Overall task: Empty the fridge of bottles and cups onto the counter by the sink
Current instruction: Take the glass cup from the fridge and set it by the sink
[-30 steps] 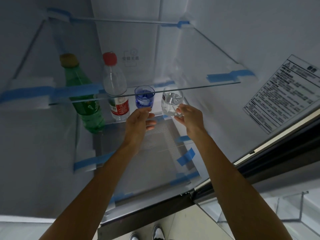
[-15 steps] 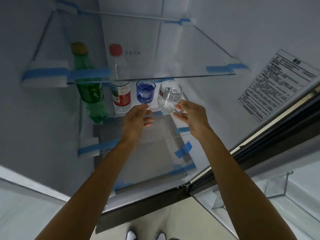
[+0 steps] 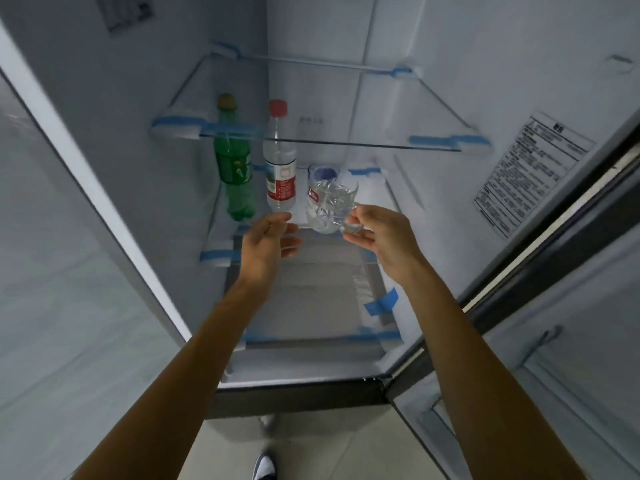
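Note:
My right hand (image 3: pixel 379 233) grips a clear glass mug (image 3: pixel 329 204) by its handle and holds it tilted above the lower fridge shelf (image 3: pixel 311 299). Behind the mug a blue cup (image 3: pixel 323 173) shows only at its rim. A clear water bottle (image 3: pixel 280 168) with a red cap and red label stands upright at the back of the shelf. To its left stands a green soda bottle (image 3: pixel 235 171). My left hand (image 3: pixel 268 245) hovers over the shelf with relaxed fingers, holding nothing, just in front of the water bottle.
A glass upper shelf (image 3: pixel 346 143) taped with blue tape juts out above the bottles. The fridge's left wall (image 3: pixel 121 150) and the open door (image 3: pixel 554 306) on the right bound the space. Tiled floor and a shoe (image 3: pixel 265 465) lie below.
My right hand has lifted the clear mug off the shelf and drawn it forward, now in front of the blue cup. My left hand has pulled back from the blue cup.

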